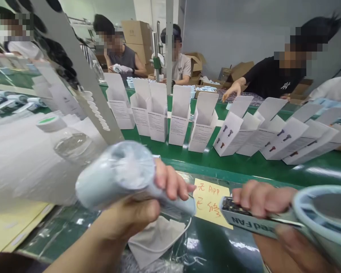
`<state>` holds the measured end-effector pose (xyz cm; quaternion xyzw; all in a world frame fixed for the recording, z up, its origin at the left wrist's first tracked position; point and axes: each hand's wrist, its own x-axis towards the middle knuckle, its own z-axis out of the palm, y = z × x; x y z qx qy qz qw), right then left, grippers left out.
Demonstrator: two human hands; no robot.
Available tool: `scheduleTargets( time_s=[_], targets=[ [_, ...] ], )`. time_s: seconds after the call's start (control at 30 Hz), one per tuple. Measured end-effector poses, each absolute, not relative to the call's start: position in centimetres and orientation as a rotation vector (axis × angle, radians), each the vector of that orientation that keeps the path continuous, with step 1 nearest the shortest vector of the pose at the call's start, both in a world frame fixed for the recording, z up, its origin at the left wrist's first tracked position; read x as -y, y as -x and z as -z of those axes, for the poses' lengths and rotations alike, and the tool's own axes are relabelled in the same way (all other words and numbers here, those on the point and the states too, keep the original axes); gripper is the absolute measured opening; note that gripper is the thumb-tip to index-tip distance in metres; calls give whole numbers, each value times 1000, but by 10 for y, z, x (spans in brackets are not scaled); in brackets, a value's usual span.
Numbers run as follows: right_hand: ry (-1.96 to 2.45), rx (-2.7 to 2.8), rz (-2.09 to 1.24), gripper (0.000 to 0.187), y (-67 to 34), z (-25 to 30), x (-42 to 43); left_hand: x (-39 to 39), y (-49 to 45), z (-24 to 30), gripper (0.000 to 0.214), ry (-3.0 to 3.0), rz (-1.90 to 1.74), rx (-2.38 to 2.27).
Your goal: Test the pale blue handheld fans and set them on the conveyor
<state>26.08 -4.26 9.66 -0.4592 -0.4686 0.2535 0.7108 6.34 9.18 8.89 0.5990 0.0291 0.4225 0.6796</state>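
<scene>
My left hand (142, 214) is wrapped around the handle of a light blue handheld fan (113, 178), whose round head points to the left under what looks like clear plastic wrap. In my right hand (257, 197) is another light blue handheld fan (329, 206), its grille head at the right edge and lettering ending in "FAN" along the handle. The two handle ends face each other across a yellow note (213, 197) with red handwriting. Below my left hand lies a light grey pouch (156, 242) with a white cord.
Several open white boxes (179, 125) stand in a row on the green belt (165, 151). A plastic bottle (68, 140) and white plastic bags (14, 151) lie left, beside a slanted metal post (93, 110). Several co-workers sit across the belt, one person's hand (233, 89) reaching onto it.
</scene>
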Motion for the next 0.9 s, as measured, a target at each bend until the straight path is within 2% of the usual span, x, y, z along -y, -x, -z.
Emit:
scheduleTargets(
  time_s=[0.07, 0.17, 0.2, 0.33, 0.37, 0.43, 0.5, 0.53, 0.6, 0.67, 0.77, 0.83, 0.9],
  targets=[
    [1169, 979, -589, 32, -260, -82, 31, -89, -68, -81, 44, -1293, -804, -104],
    [1483, 823, -514, 76, -250, -57, 14, -80, -78, -66, 60, -1289, -774, -224],
    [1523, 824, -513, 84, -244, -50, 10, -76, -81, -61, 64, -1294, -818, -281],
    [1351, 1154, -745, 82, -216, -44, 6, -62, -91, -50, 87, -1375, -1053, -475],
    [1286, 1233, -826, 87, -210, -45, 7, -60, -93, -49, 87, -1392, -1098, -499],
    [1253, 1310, -946, 112, -203, -50, 8, -61, -95, -48, 83, -1399, -1179, -535],
    [1370, 1308, -951, 136, -203, -56, 9, -66, -96, -47, 83, -1408, -1155, -520],
    [1457, 1308, -909, 140, -206, -59, 10, -69, -96, -47, 85, -1439, -1090, -487],
    [1638, 1337, -743, 130, -225, -64, 18, -80, -97, -46, 84, -1626, -890, -437],
    [1838, 1376, -505, 113, -260, -68, 33, -94, -96, -48, 69, -1982, -759, -538],
    [2287, 1249, -267, 88, -341, -68, 71, -120, -92, -54, 45, -2483, -731, -980],
    [2559, 997, -207, 74, -399, -65, 105, -135, -88, -58, 44, -2588, -658, -1304],
    [2650, 855, -141, 69, -448, -57, 142, -142, -85, -60, 45, -2601, -471, -1495]
  ],
)
